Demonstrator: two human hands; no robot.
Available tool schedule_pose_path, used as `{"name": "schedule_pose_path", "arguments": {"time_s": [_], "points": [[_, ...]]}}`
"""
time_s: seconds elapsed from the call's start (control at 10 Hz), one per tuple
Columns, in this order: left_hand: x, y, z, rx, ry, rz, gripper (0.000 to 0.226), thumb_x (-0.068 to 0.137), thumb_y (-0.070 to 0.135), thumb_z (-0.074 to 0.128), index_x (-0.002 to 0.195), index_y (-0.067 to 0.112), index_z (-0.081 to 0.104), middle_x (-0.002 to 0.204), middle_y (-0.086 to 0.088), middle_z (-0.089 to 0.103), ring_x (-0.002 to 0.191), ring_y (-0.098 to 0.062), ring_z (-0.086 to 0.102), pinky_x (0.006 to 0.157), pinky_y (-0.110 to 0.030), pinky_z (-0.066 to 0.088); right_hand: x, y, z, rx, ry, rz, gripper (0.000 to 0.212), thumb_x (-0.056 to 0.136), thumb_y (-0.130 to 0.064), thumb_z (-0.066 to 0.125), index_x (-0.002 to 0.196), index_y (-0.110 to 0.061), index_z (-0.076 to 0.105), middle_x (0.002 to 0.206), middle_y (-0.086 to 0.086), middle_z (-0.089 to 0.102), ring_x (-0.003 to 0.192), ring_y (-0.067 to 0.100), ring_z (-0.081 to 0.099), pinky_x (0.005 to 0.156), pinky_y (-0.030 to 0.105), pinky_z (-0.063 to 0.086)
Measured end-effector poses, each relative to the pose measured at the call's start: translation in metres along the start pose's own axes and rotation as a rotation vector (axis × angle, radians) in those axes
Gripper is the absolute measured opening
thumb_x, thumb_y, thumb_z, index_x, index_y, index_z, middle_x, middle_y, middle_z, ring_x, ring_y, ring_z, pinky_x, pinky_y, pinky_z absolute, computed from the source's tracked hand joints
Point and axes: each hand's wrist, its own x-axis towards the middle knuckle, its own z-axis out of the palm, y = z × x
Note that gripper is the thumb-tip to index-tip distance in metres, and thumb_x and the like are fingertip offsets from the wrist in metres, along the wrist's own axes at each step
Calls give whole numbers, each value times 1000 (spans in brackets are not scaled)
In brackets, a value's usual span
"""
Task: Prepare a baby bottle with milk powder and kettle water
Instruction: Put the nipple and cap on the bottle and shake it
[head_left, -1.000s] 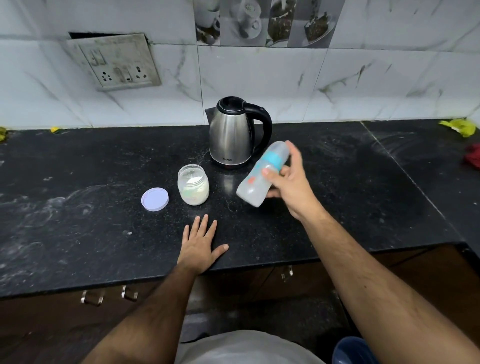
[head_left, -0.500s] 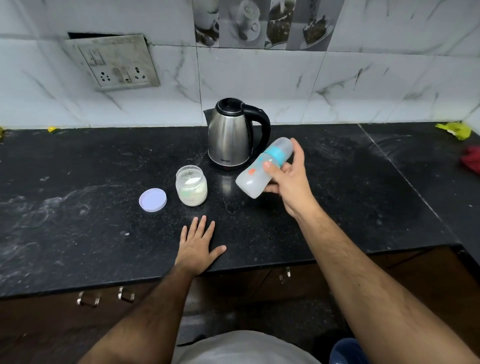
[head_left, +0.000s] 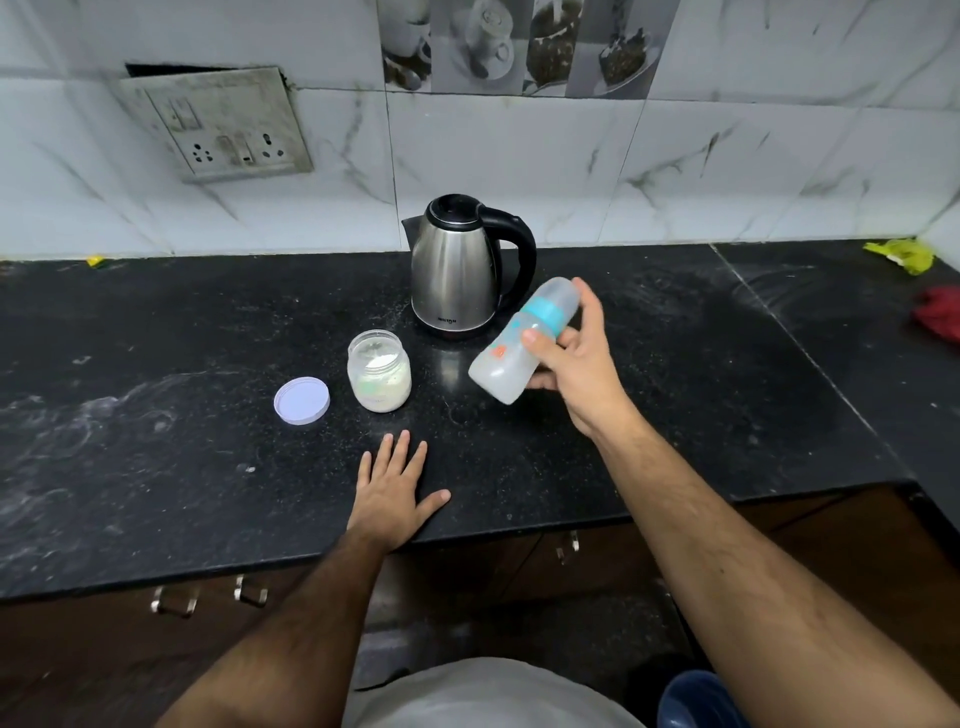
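the baby bottle (head_left: 522, 347) is frosted and see-through, with a teal collar, a clear cap and small orange and teal prints on its side; it looks cloudy inside. it is tilted, cap end up and away, base down toward the open milk powder jar (head_left: 380, 378), and hangs above the black desk (head_left: 675, 415), just in front of the steel kettle (head_left: 460, 268).

against half a second ago the bottle sits at much the same tilt and place in the grip; the left hand has not shifted, and the jar, its lilac lid (head_left: 302, 400) and the kettle lie as they did.

the right hand (head_left: 576, 364) grips the bottle, its fingers (head_left: 589, 306) curled round the collar end and the thumb pressed on the near side. the left hand (head_left: 393, 496) rests flat on the desk, nearer the person than the jar, fingers straight and slightly spread, holding nothing.
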Motion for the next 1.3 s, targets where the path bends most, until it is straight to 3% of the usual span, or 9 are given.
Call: {"name": "schedule_pose_path", "arguments": {"time_s": [0.2,0.3,0.4,0.6,0.7,0.8,1.0,1.1,1.3], "points": [[0,1,0,14,4,-10,107,67,83,1,158,28,8,166,0,-6,152,-20,-15,121,-44,-9,-5,1,4,-103,-173,34,84,91,-3,67,153,-32,19,118,14,67,98,26,72,64,40,60],[0,0,1,6,2,-5,106,68,83,1,158,27,8,166,0,-6,152,-20,-15,121,-45,-8,2,-1,-2,25,-25,9,82,94,-5,64,154,-31,15,122,13,63,104,25,70,65,39,61],[1,-1,2,-1,19,-3,106,68,83,3,158,27,11,166,0,-4,152,-20,-13,121,-45,-8,-2,0,0,-112,-192,38,85,90,-4,69,153,-30,19,115,13,66,92,22,72,57,31,57],[0,-1,2,12,13,-8,106,68,83,1,158,27,9,166,0,-6,152,-19,-14,121,-44,-9,7,-4,-6,26,6,7,82,93,-6,65,153,-32,16,121,15,64,103,27,70,63,39,60],[0,-1,2,15,20,-7,106,68,83,1,158,28,10,166,0,-5,152,-19,-14,121,-44,-9,0,0,-1,-136,-178,27,85,91,-4,68,154,-31,18,113,13,67,94,23,73,60,37,59],[1,-1,3,3,19,-2,106,69,83,2,158,27,11,166,0,-4,152,-20,-13,121,-44,-8,3,1,-1,-13,-63,4,83,92,-4,67,153,-32,18,120,14,65,102,26,71,65,41,60],[1,-1,3,21,15,-6,106,68,83,1,158,28,9,166,0,-6,152,-20,-14,121,-44,-8,-3,2,7,-106,-211,32,86,89,0,69,154,-30,19,114,14,67,93,22,72,60,35,58],[1,-1,3,1,20,-3,106,69,83,2,158,27,11,166,0,-5,152,-20,-13,121,-44,-8,5,0,-1,56,-18,-9,84,92,-3,66,154,-31,17,124,16,63,101,23,71,64,37,59],[1,-1,3,30,17,-5,105,69,82,0,158,27,9,166,0,-6,152,-20,-14,121,-45,-8,-2,0,2,-59,-145,14,86,89,-1,68,153,-31,20,115,12,67,97,25,72,62,37,59]]}}
